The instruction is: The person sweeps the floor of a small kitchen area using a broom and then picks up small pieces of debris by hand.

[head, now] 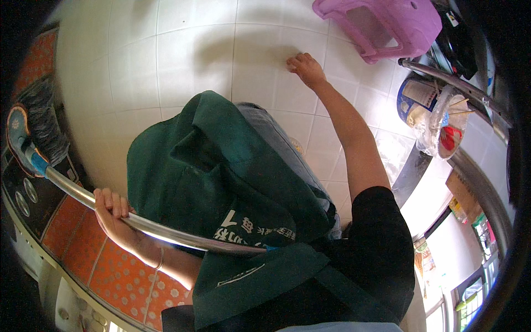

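My left hand is wrapped around the metal pole of a long-handled mop or brush. The pole's blue collar and flat oval head lie at the far left, by a dark, wrinkled plastic bag. Its other end reaches my green apron, which bears white writing. My right hand is stretched out over the pale tiled floor, fingers curled; whether something small is in them is hard to tell.
A pink plastic stool stands at the upper right. Below it are a metal bar, a blue-and-white bucket and a plastic-lined bin with sticks and something red. Orange patterned tiles run along the lower left.
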Demonstrator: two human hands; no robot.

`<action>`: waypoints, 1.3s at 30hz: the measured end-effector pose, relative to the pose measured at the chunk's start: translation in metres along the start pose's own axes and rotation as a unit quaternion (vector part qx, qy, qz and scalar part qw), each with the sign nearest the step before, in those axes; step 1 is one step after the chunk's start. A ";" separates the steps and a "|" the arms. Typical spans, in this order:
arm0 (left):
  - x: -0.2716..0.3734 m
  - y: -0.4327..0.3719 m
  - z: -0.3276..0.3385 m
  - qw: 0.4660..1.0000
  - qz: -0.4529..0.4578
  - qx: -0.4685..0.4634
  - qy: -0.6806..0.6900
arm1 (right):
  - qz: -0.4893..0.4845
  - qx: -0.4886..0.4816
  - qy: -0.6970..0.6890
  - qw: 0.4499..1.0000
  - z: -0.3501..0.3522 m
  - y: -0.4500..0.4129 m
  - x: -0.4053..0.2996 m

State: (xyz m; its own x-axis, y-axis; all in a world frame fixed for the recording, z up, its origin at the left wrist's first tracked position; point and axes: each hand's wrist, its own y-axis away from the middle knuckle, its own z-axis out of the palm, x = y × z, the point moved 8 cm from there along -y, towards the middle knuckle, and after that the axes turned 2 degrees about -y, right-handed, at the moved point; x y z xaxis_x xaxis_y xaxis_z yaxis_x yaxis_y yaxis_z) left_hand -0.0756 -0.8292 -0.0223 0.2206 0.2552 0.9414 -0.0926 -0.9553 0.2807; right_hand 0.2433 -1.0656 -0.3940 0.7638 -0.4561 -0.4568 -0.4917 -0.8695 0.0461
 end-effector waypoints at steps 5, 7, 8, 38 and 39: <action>0.001 0.000 -0.005 0.998 0.018 -0.037 0.045 | -0.007 -0.048 0.023 0.999 0.003 -0.004 -0.001; 0.000 0.001 -0.010 1.000 -0.002 0.030 -0.007 | -0.010 -0.044 0.008 0.999 0.003 -0.005 -0.001; -0.001 0.003 -0.009 0.999 -0.003 0.032 -0.007 | -0.012 -0.039 -0.007 0.999 0.002 -0.005 -0.001; 0.004 0.001 0.006 0.996 0.007 -0.027 0.090 | 0.214 0.262 -0.141 0.930 -0.149 0.079 0.032; 0.008 0.002 0.010 0.998 0.016 -0.020 0.062 | 0.272 0.250 -0.144 0.918 -0.169 0.096 0.045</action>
State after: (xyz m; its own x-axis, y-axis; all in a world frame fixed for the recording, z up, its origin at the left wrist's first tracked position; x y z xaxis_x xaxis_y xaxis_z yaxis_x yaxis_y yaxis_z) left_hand -0.0648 -0.8308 -0.0161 0.0959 0.2442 0.9650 -0.1377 -0.9569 0.2558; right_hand 0.3005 -1.2017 -0.2601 0.2421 -0.6659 -0.7057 -0.9531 -0.2994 -0.0445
